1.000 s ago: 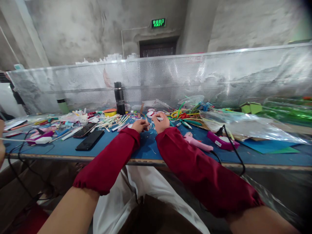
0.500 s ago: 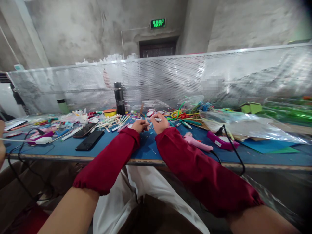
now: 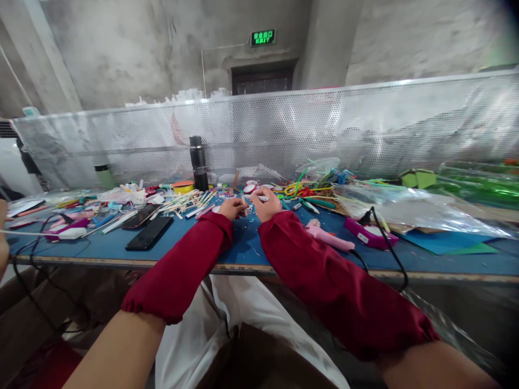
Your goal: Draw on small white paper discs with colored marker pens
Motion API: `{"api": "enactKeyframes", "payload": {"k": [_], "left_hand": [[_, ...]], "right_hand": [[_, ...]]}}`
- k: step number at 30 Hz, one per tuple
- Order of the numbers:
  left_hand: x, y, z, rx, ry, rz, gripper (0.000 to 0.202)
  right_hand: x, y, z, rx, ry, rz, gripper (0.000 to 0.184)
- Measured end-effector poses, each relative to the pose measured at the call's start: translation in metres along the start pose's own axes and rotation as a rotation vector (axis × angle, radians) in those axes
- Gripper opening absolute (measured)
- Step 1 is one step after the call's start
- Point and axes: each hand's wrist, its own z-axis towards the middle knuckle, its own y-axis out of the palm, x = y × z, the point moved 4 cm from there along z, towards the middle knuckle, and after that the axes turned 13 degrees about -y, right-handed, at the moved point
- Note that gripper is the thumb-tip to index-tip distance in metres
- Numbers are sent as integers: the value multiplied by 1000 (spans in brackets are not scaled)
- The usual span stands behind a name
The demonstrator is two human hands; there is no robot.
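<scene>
The wooden stick (image 3: 245, 206) stands roughly upright in the fingertips of the left hand (image 3: 231, 209), just above the bench (image 3: 245, 243) and in front of the person. That hand pinches it; the right hand (image 3: 267, 205), close beside, pinches a white pen (image 3: 263, 199), any print on it too small to read. Whether the pen touches the stick cannot be told.

The clearest writing is on the green-lit exit sign (image 3: 263, 38) on the wall: "安全出口" above "EXIT". The black bottle (image 3: 198, 165) behind the left hand carries pale lettering too fine to make out. The purple device (image 3: 372, 236) on the right has a small white label, illegible here, and the dark characters along the bench's front edge are likewise unreadable. Near the right forearm lies a pink tool (image 3: 330, 237); near the left, a black phone (image 3: 149, 234), dark-screened.
</scene>
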Motion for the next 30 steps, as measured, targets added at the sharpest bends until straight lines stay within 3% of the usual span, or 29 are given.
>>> {"api": "enactKeyframes", "payload": {"k": [12, 19, 30], "left_hand": [[0, -2, 2, 14, -5, 28, 14], [0, -1, 1, -11, 30, 34, 22], [0, -1, 1, 11, 3, 25, 15]], "right_hand": [[3, -1, 1, 48, 2, -33, 15], [-1, 1, -1, 9, -42, -29, 18], [-2, -1, 0, 13, -17, -53, 16]]}}
